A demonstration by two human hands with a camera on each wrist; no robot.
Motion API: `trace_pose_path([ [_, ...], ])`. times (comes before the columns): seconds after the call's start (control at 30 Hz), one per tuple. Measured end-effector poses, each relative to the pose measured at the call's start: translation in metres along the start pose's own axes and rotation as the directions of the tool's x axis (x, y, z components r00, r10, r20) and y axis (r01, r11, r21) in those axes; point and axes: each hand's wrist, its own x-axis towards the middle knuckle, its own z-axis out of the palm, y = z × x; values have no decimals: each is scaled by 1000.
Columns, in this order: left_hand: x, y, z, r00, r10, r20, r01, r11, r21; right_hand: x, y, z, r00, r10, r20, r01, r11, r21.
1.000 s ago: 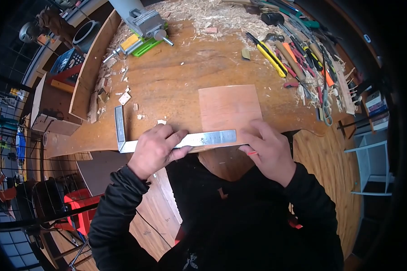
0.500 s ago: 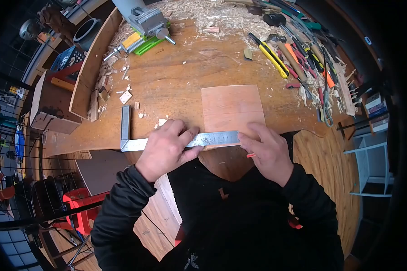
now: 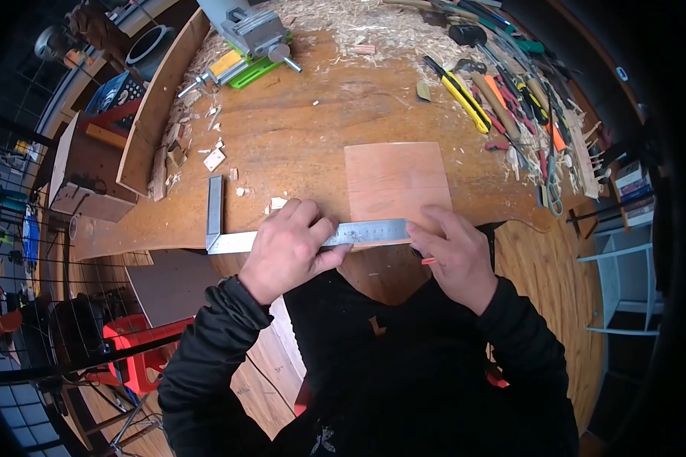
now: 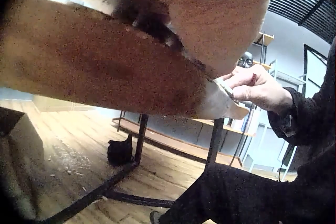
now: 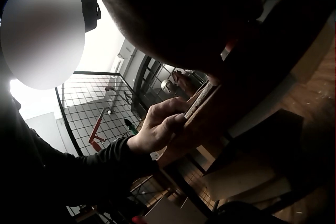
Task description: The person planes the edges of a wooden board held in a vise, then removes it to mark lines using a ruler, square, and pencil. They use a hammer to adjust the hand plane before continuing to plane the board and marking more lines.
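In the head view a try square (image 3: 372,231) lies along the near edge of the bench, its dark stock (image 3: 216,204) at the left and its marked steel blade pointing right. My left hand (image 3: 288,245) grips the blade near its middle, thumb on the near side. Under the blade's right part is a thin, square wooden sheet (image 3: 398,174) with a line across it. The fingertips of my right hand (image 3: 457,255) are right at the blade's free end, on the sheet's near right corner. A thin red pencil (image 3: 430,261) pokes out of that hand; its tip is hidden.
A drill-press vise (image 3: 255,38) stands at the back left beside a wooden side board (image 3: 149,129). A yellow utility knife (image 3: 465,100) and several hand tools lie at the right. Wood shavings (image 3: 335,34) cover the back, and small chips (image 3: 214,158) lie left of the sheet.
The try square has slid right with my left hand, and its stock has straightened slightly. My right fingertips have come in to the blade's end. The sheet sits slightly further right in view.
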Motion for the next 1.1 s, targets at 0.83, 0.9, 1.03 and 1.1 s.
trace_pose_path([
  [0.83, -4, -7, 5, 995, 33, -90, -32, 999, 4, -2, 0, 3, 1000, 10, -9, -10, 1000, -19],
  [0.9, -4, -7, 6, 995, 36, -92, -36, 999, 0, -2, 0, 3, 1000, 12, -4, -12, 1000, -19],
  [1.03, -4, -8, 7, 994, 34, -106, -36, 999, -13, -3, 3, 2, 1000, -13, 12, 13, 999, -40],
  [1.1, -3, -7, 7, 993, 30, -110, -32, 999, -17, -4, 3, 3, 1000, -16, 10, 16, 999, -36],
])
